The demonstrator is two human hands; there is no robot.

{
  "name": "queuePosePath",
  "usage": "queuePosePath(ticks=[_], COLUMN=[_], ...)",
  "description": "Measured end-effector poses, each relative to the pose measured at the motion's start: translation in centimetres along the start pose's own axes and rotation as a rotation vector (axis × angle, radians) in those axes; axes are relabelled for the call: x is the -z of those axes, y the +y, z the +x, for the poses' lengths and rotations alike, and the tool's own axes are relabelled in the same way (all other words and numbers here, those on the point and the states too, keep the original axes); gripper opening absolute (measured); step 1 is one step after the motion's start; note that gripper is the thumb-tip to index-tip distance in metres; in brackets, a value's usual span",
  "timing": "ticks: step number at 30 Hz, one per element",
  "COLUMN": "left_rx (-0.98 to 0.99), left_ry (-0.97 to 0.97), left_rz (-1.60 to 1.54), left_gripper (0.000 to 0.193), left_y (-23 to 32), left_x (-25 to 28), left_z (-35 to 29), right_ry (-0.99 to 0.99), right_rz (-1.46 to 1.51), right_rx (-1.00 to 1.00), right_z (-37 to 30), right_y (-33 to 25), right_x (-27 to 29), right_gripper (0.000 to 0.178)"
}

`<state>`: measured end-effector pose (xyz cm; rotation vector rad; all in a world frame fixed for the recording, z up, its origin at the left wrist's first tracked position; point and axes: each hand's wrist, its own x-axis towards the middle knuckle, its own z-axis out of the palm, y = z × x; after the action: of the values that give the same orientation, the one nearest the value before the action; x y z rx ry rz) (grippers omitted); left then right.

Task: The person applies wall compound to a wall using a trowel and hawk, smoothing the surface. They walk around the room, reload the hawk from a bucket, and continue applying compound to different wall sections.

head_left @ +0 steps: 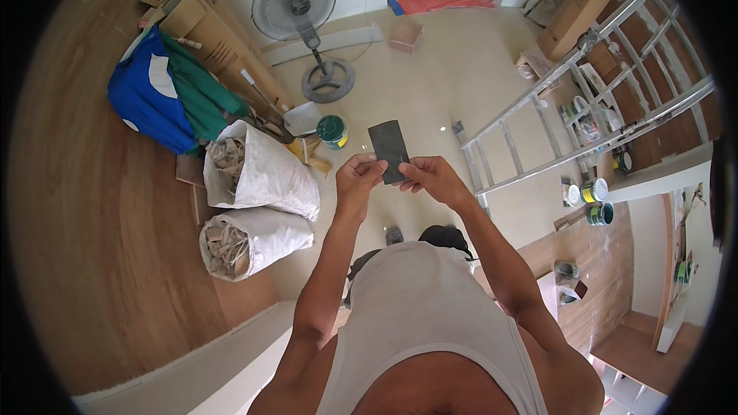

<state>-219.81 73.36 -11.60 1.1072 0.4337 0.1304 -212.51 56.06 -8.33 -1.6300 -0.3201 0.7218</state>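
Note:
A flat, dark grey rectangle that looks like a piece of sandpaper (390, 144) is held up in front of my body. My left hand (358, 178) pinches its lower left edge, thumb on the face. On the lower right edge, my right hand (433, 178) grips it the same way. Both thumbs show on the near face, while most of the other fingers are curled behind or beside it. The upper part of the sheet stands free of both hands.
A standing fan (329, 81), a green paint bucket (333, 132) and a dustpan (302, 119) are ahead to the left. Stuffed white sacks (280, 173) lean at the left. An aluminium ladder (530, 173) spans the right, with paint cans (594, 190) beneath and beside it.

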Motion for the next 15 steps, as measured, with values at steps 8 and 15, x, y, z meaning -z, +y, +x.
queuePosePath(ticks=[8,15], left_rx=[-0.099,-0.035], left_ry=[-0.031,-0.044], left_rz=[0.108,0.127], left_gripper=[0.018,0.014], left_y=[-1.7,-2.3], left_x=[-1.1,0.2], left_z=[-0.9,-1.4], right_ry=[0.125,0.068], right_rz=[-0.224,-0.229], right_rx=[0.183,0.193], right_z=[-0.6,-1.7], right_y=[1.1,1.3], right_x=[-0.2,-0.6], right_gripper=[0.035,0.026])
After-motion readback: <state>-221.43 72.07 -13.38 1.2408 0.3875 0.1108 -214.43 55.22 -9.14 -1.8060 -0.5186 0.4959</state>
